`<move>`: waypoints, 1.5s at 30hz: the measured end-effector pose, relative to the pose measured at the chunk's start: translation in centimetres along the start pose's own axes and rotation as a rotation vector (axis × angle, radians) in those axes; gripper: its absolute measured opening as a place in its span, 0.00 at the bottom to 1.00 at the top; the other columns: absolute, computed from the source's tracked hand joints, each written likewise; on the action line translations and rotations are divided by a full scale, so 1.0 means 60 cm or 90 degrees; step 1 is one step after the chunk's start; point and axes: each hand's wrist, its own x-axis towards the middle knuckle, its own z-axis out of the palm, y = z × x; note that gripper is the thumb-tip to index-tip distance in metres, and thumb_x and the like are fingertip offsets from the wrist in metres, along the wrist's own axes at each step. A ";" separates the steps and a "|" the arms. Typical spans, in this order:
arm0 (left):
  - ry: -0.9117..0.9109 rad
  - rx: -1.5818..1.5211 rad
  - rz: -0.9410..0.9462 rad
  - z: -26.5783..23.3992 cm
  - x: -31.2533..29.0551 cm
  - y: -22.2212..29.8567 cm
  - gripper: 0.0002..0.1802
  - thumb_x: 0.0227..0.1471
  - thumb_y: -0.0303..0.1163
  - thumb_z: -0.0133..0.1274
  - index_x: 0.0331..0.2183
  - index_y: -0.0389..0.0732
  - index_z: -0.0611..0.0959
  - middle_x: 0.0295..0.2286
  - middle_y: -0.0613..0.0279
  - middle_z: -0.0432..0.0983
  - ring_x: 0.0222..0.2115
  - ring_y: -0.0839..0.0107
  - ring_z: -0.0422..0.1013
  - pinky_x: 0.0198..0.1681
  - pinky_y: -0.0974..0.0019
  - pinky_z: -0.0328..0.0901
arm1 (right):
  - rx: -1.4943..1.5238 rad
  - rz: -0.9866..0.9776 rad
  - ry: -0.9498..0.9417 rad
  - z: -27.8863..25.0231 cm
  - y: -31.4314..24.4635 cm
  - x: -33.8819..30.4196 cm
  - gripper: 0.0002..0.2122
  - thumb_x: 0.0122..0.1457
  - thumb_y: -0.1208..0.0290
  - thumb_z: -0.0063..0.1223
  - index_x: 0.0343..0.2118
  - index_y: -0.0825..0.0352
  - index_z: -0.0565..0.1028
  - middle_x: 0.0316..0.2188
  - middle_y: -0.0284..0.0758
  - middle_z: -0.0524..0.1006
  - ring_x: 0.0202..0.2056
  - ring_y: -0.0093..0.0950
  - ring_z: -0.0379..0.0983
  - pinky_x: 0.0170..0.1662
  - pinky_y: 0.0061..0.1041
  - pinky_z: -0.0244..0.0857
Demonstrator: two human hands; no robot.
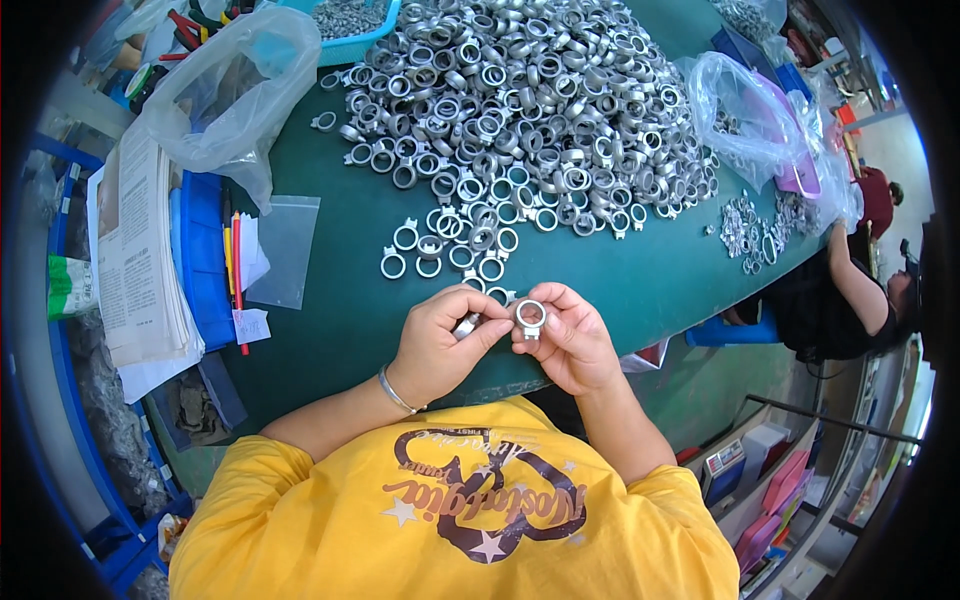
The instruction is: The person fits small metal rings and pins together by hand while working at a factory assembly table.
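Between the thumb and fingers of my right hand (572, 342) is a round metal watch case (530, 316), its open ring facing up. My left hand (440, 335) is closed round another metal watch case (466, 326), mostly hidden by the fingers. The left thumb and fingertips come up to the edge of the case in my right hand. Just beyond my hands lie several loose watch cases (393, 264), and behind them rises a large pile of the same silver cases (540, 110).
The green table (345, 330) carries a clear bag (230, 100) and a blue bin (205, 260) at left, beside stacked newspapers (140, 255). A turquoise basket (352, 45) stands at the back. Small metal parts (745, 230) lie at right, near a seated person (850, 285).
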 end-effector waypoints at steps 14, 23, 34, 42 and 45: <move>-0.032 -0.292 -0.246 -0.002 0.003 0.004 0.08 0.49 0.24 0.53 0.34 0.33 0.77 0.26 0.60 0.76 0.23 0.78 0.72 0.22 0.79 0.65 | -0.779 -0.459 0.003 0.039 -0.001 0.009 0.15 0.43 0.88 0.54 0.35 0.69 0.69 0.37 0.42 0.72 0.38 0.30 0.70 0.41 0.23 0.64; 0.091 -0.445 -0.254 -0.012 0.017 -0.012 0.09 0.52 0.22 0.47 0.38 0.34 0.72 0.35 0.50 0.74 0.32 0.68 0.75 0.33 0.73 0.71 | -1.134 -0.354 0.152 0.033 0.007 0.033 0.08 0.43 0.76 0.58 0.28 0.67 0.74 0.26 0.37 0.70 0.30 0.36 0.67 0.33 0.31 0.63; 0.071 -0.446 -0.252 -0.010 0.013 -0.002 0.11 0.52 0.21 0.46 0.40 0.32 0.72 0.36 0.47 0.74 0.33 0.65 0.75 0.34 0.72 0.71 | -0.937 -0.388 0.128 0.033 -0.007 0.031 0.07 0.44 0.85 0.54 0.27 0.68 0.73 0.30 0.38 0.74 0.28 0.32 0.72 0.30 0.23 0.66; 0.061 -0.531 -0.317 -0.015 0.015 -0.004 0.09 0.50 0.21 0.44 0.37 0.35 0.72 0.34 0.51 0.74 0.30 0.68 0.74 0.29 0.73 0.71 | -0.705 -0.460 0.146 0.036 0.009 0.030 0.10 0.45 0.89 0.53 0.32 0.71 0.70 0.33 0.38 0.74 0.31 0.24 0.72 0.33 0.18 0.67; 0.020 -0.558 -0.321 -0.017 0.013 -0.004 0.08 0.50 0.22 0.43 0.36 0.36 0.72 0.31 0.56 0.73 0.26 0.72 0.72 0.23 0.76 0.68 | -0.659 -0.434 0.102 0.032 0.014 0.025 0.12 0.48 0.90 0.50 0.35 0.72 0.65 0.35 0.40 0.72 0.36 0.26 0.71 0.39 0.20 0.66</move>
